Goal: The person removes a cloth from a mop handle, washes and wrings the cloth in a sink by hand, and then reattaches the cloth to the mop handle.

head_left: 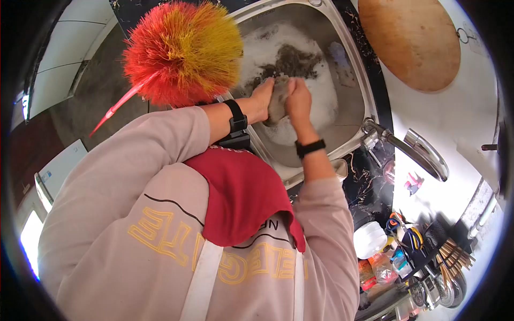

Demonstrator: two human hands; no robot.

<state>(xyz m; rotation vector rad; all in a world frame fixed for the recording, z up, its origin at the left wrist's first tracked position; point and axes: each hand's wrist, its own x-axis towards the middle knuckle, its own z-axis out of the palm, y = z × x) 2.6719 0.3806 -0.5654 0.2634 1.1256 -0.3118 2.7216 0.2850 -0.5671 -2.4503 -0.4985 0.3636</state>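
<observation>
Over the soapy sink, both my hands are closed on a wet, greyish, limp bundle that looks like a cloth or a soaked duster head (278, 101); its exact kind does not show. My left hand (261, 100) grips its left side and wears a watch at the wrist. From the other side my right hand (299, 101) presses against it, a black band on that wrist. Dark, dirty water with white foam (313, 115) lies beneath and beyond the hands. The lower end of the bundle hangs between the palms.
A fluffy red and yellow duster (184, 53) stands left of the sink, close to my left forearm. The metal sink rim (369, 96) has a faucet (409, 150) at its right. A round wooden board (412, 43) hangs beyond; scissors, bottles and chopsticks (452, 257) crowd the lower right.
</observation>
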